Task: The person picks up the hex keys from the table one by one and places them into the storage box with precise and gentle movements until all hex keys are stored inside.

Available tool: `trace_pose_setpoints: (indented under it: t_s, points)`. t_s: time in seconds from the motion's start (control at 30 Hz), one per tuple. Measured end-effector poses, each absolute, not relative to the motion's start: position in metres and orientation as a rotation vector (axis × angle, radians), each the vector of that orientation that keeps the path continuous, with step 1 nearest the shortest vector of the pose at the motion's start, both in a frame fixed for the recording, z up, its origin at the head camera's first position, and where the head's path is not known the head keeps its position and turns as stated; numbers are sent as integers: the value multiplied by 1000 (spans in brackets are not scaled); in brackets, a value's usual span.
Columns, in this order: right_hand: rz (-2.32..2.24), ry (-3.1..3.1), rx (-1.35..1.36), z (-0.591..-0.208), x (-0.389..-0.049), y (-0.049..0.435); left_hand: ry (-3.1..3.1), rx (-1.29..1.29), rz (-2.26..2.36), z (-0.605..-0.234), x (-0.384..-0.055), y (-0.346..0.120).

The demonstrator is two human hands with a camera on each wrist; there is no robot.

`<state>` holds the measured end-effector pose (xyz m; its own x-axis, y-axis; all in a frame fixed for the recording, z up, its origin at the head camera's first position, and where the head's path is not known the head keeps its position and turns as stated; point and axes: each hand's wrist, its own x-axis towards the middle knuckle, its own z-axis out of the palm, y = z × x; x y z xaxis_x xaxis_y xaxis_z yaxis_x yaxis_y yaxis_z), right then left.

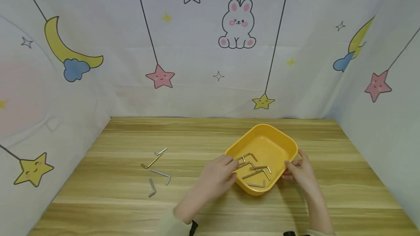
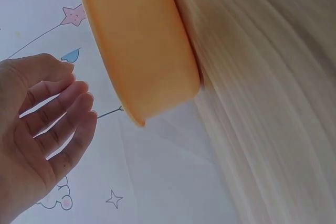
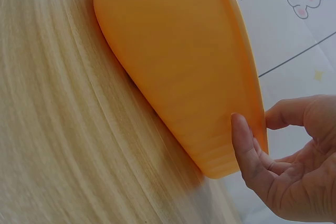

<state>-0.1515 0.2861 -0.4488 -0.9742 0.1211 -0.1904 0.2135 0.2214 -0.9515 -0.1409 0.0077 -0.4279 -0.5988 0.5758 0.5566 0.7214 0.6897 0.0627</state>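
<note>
A yellow plastic basin [image 1: 267, 150] sits on the table, turned at an angle. Inside it lie several L-shaped hex keys [image 1: 262, 172], some silver and some brassy. My right hand [image 1: 303, 174] grips the basin's right rim, thumb over the edge and fingers against the outer wall [image 3: 173, 72]. Over the left rim hovers my left hand [image 1: 216, 176], fingers loosely bent above the keys. The left wrist view shows nothing between the thumb and fingers of that hand [image 2: 47, 124], which stand apart from the basin wall [image 2: 142, 40].
On the table's left part lie more L-shaped keys: a brassy one [image 1: 153, 160], a small silver one [image 1: 160, 152] touching or near it, and grey ones [image 1: 161, 173] closer to me. A white cloth [image 1: 203, 46] with cartoon prints hangs behind the wooden table [image 1: 115, 207] and along both sides.
</note>
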Motion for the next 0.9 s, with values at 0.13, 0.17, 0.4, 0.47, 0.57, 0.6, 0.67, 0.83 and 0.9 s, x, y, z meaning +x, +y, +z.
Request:
trace_pose_setpoints:
  t_s: [0.13, 0.17, 0.4, 0.47, 0.57, 0.6, 0.67, 0.83, 0.9]
  points:
    - [-1887, 2396, 323, -449, -152, 286, -2404, -982, -387, -429, -136, -3]
    - [-1887, 2398, 323, -449, -152, 286, -2407, -978, -380, -430, -136, -5]
    - [-1887, 2403, 328, -448, -152, 286, -2441, -948, -360, -434, -130, -21]
    - [-1886, 2402, 326, -449, -152, 286, -2442, -940, -356, -437, -129, -25]
    - [-1892, 2395, 327, -450, -152, 286, -2459, -929, -343, -439, -128, -30]
    - [-1893, 2392, 327, -451, -152, 287, -2463, -922, -341, -439, -128, -32]
    - [-1896, 2391, 324, -451, -152, 287, -2470, -911, -340, -440, -127, -36]
    - [-1903, 2391, 328, -450, -153, 287, -2489, -873, -343, -442, -127, -48]
    - [-1902, 2393, 329, -451, -152, 287, -2499, -852, -333, -443, -127, -53]
